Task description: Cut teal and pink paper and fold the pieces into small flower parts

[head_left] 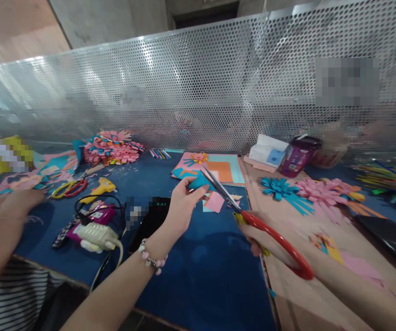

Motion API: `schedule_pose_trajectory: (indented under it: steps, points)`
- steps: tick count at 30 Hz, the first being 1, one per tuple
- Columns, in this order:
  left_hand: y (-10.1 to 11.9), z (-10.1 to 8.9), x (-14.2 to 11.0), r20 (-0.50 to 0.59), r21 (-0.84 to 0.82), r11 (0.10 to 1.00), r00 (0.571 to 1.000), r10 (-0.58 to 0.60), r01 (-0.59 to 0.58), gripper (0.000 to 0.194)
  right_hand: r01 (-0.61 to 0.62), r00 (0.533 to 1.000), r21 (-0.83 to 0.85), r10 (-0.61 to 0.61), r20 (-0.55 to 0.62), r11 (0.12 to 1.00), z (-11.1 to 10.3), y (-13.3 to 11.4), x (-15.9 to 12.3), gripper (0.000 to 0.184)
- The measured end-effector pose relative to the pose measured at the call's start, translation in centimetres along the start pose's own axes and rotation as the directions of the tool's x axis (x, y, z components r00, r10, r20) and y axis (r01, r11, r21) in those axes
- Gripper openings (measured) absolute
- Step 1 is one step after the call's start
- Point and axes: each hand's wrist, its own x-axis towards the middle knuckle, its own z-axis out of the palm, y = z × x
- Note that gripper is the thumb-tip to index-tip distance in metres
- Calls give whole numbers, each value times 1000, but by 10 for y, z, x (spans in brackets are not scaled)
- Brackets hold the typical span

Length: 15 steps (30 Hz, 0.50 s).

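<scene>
Between the fingertips of my left hand (182,207) is a small piece of blue paper (201,180). My right hand (263,234) grips a pair of scissors (223,191) by red and yellow handles, its blades parted and close beside the blue paper. Whether the blades touch the paper I cannot tell. Just behind the hands lies a stack of coloured paper (237,168) in pink, orange and light blue, with an orange paper flower (200,158) on it. Pink paper scraps (214,202) rest under the blades.
At left are a co-worker's hands (19,207), scissors (70,188), a yellow glue gun (103,187), a power strip (96,235) and a phone (151,225). A pile of paper flowers (113,147) stands behind. Finished flowers (279,187) and a purple tub (296,156) are at right.
</scene>
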Motion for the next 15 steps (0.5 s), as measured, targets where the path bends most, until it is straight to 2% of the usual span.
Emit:
schedule_pose_trajectory:
  steps: [5,15]
  points:
    - [3,1,1,-2,-12,1000,1000,-24,24,21,-34,998,-39,36,49,999,-2,-10,-1,11]
    - [4,4,-4,27,-91,994,998,-62,64,18,22,1000,-154,-19,18,988,-3,-5,2,11]
